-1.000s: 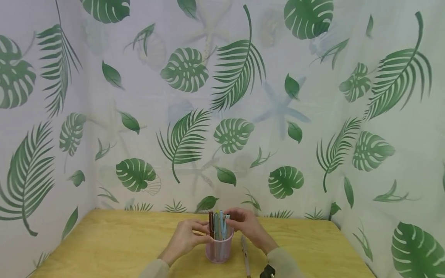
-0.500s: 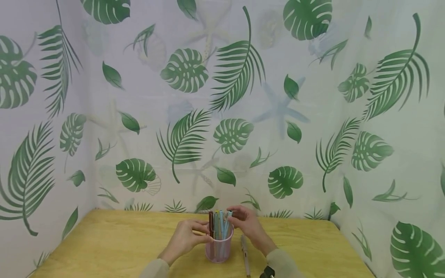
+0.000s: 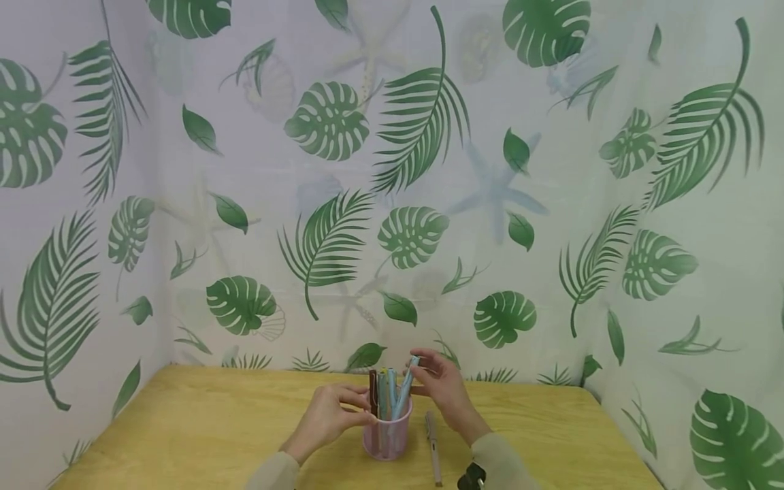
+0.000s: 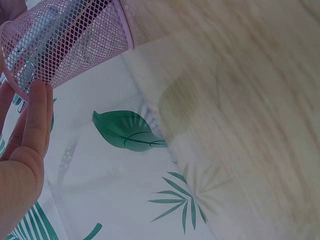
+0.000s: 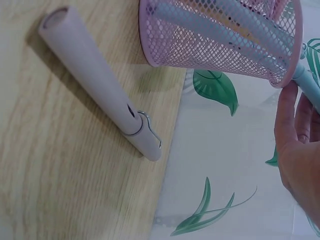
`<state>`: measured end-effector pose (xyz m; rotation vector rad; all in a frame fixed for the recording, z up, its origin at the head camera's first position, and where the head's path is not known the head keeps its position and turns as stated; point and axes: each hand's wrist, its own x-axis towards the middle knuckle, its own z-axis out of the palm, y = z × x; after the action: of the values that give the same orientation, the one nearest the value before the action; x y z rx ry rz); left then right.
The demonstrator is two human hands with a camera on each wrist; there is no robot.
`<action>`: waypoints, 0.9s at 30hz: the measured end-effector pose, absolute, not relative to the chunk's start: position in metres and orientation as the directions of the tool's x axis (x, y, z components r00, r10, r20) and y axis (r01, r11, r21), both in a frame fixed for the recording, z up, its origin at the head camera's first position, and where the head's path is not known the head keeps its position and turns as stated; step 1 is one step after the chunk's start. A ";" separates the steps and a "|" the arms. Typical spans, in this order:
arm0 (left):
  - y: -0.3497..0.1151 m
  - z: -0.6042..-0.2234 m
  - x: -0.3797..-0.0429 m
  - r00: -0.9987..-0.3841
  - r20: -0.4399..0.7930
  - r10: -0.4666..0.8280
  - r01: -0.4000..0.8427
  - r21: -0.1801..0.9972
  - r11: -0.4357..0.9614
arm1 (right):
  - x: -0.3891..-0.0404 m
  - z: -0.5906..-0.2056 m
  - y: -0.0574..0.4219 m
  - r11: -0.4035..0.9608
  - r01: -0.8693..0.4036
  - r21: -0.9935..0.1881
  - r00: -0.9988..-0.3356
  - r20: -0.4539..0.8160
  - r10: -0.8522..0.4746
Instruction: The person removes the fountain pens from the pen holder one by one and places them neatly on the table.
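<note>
A pink mesh pen cup (image 3: 384, 446) stands on the table, holding several pens, among them a dark brown pen (image 3: 373, 391). At its left side my left hand (image 3: 327, 414) grips the rim; fingers (image 4: 36, 115) touch the mesh in the left wrist view. My right hand (image 3: 446, 388) pinches the top of a light blue pen (image 3: 407, 384), which leans to the right and is partly raised out of the cup. Its lower end is still inside the mesh. To the cup's right lies a pale pinkish-grey pen (image 3: 434, 449) with a metal clip, seen close in the right wrist view.
The wooden table (image 3: 202, 435) has its back edge just behind the cup. A white curtain with green leaf prints (image 3: 343, 272) hangs behind and along both sides. A dark object (image 3: 471, 476) sits at the right wrist.
My right hand has moved up, drawing the light blue pen higher and tilting it rightward. The left hand stays at the cup's rim. The pen on the table has not moved.
</note>
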<state>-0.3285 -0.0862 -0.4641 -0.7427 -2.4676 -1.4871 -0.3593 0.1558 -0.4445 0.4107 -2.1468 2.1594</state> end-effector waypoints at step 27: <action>-0.087 -0.464 -0.329 -0.866 0.378 0.327 0.486 0.787 0.379 | -0.360 -0.442 0.159 -0.034 -0.302 -0.953 -0.931 0.303 -0.204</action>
<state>-0.3291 -0.0868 -0.4638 -0.7360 -2.4727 -1.4956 -0.3595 0.1589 -0.4417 0.5599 -2.1325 2.1377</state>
